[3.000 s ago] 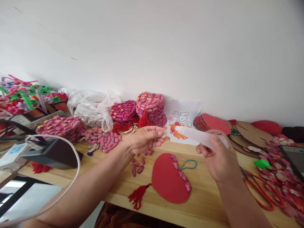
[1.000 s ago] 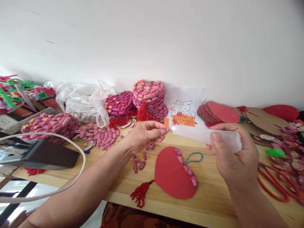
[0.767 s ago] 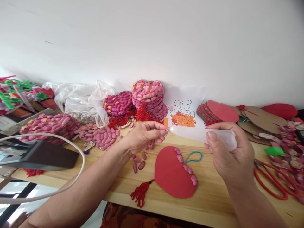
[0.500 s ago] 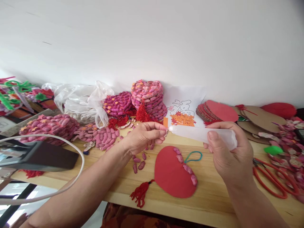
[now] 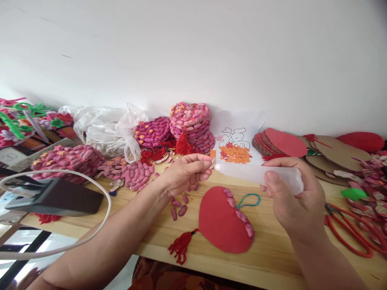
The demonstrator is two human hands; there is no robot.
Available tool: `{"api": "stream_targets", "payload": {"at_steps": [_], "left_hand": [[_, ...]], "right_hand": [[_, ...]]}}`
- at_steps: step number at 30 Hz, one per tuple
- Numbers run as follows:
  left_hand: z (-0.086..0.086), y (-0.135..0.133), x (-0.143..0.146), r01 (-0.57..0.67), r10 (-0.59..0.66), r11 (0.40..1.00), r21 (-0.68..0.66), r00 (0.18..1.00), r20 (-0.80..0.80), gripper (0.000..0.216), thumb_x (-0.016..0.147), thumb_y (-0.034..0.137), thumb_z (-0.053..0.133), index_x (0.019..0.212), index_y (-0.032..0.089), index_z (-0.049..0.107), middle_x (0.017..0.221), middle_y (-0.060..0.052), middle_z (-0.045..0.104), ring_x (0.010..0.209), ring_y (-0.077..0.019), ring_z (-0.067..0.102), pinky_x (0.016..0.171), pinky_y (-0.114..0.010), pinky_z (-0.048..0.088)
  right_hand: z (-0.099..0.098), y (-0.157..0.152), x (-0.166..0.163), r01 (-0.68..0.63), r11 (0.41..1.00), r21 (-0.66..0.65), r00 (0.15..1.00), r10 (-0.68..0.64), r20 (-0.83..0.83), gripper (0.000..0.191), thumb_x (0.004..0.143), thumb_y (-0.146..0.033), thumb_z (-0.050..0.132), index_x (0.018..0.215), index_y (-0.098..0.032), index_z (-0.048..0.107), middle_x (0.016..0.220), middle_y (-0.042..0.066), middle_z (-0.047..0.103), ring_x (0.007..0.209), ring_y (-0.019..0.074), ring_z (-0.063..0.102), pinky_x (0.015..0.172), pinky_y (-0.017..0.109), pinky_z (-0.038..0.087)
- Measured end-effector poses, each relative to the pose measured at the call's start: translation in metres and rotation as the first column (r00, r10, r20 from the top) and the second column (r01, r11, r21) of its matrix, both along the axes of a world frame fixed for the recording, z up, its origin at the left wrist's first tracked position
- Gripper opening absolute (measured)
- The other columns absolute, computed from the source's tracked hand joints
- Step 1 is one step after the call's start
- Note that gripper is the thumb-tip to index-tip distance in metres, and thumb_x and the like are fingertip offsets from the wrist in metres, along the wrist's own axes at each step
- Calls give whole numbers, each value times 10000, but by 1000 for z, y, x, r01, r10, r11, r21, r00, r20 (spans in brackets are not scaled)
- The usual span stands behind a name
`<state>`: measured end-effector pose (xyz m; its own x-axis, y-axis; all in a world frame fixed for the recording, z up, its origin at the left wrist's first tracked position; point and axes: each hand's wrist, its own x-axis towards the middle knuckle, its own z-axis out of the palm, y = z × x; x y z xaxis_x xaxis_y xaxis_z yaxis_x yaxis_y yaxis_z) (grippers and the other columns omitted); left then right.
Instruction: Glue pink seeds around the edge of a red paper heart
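Observation:
My right hand (image 5: 299,197) is wrapped round a translucent white squeeze bottle (image 5: 242,172), its nozzle pointing left. Between the fingertips of my left hand (image 5: 184,173) is a small peanut shell (image 5: 213,164), mostly hidden, close to the bottle's nozzle. Below both hands lies a red heart-shaped card (image 5: 222,221) with several pink peanut shells (image 5: 242,216) along its upper right edge. A teal cord loop (image 5: 249,200) comes from its notch and a red tassel (image 5: 180,246) from its point. Loose purple peanut shells (image 5: 182,210) lie left of the card.
Behind stand stacked shell-covered hearts (image 5: 190,121), orange paper stars (image 5: 236,154) on a white sheet and a plastic bag (image 5: 102,129). To the right are red card hearts (image 5: 286,143) and orange-handled scissors (image 5: 352,233). A black box (image 5: 60,197) and white cable (image 5: 109,205) sit left.
The view has shifted slightly, so everything sits a little further right. The bottle's nozzle has come slightly away from the shell; both hands keep their holds.

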<state>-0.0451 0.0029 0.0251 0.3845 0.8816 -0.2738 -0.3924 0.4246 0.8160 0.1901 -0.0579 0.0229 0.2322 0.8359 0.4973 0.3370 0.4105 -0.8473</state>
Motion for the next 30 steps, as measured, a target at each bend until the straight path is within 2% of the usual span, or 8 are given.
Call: {"api": "stream_targets", "payload": {"at_steps": [5, 11, 17, 21, 25, 30], "left_hand": [[-3, 0, 2, -22, 21, 1000, 17, 1000, 22, 397, 595, 242, 992, 838, 108, 708, 689, -10, 698, 574, -86, 648, 548, -164, 534], [-4, -2, 4, -40, 40, 999, 23, 999, 15, 434, 558, 276, 1012, 807, 104, 700, 705, -9, 699, 575, -74, 639, 537, -156, 510], [-3, -2, 6, -72, 71, 997, 6, 997, 19, 455, 515, 278, 1027, 793, 110, 708, 699, 4, 693, 574, -72, 637, 528, -153, 504], [-2, -3, 7, -71, 72, 997, -20, 997, 22, 445, 510, 264, 1027, 784, 116, 710, 714, 10, 695, 574, -68, 636, 516, -147, 499], [-3, -1, 7, -66, 67, 998, -24, 997, 38, 437, 518, 257, 1022, 798, 120, 716, 721, 5, 700, 573, -70, 633, 513, -149, 496], [-2, -2, 5, -18, 19, 1000, -8, 997, 72, 398, 577, 222, 993, 850, 115, 724, 703, -8, 692, 583, -80, 635, 529, -156, 498]], "right_hand": [[4, -5, -7, 16, 995, 99, 987, -31, 158, 170, 885, -358, 763, 950, -233, 668, 711, -19, 610, 512, 103, 497, 423, 242, 375], [3, -6, -10, 33, 985, 167, 971, -71, 227, 190, 873, -345, 773, 967, -226, 659, 768, -12, 636, 531, 102, 494, 434, 243, 381], [2, -6, -10, 42, 984, 172, 969, -81, 233, 187, 873, -340, 766, 967, -221, 657, 790, 2, 651, 543, 117, 513, 441, 255, 401], [3, -7, -11, 25, 992, 125, 969, -55, 239, 193, 875, -363, 758, 964, -222, 659, 758, 3, 647, 526, 126, 511, 438, 266, 403], [3, -6, -9, 21, 998, 66, 987, -31, 159, 192, 878, -389, 756, 934, -230, 666, 710, -7, 629, 511, 129, 520, 427, 262, 406], [-5, 4, -1, -43, 997, -62, 993, 36, -112, 189, 901, -426, 747, 929, -257, 668, 620, -24, 559, 493, 155, 515, 435, 294, 446]]}}
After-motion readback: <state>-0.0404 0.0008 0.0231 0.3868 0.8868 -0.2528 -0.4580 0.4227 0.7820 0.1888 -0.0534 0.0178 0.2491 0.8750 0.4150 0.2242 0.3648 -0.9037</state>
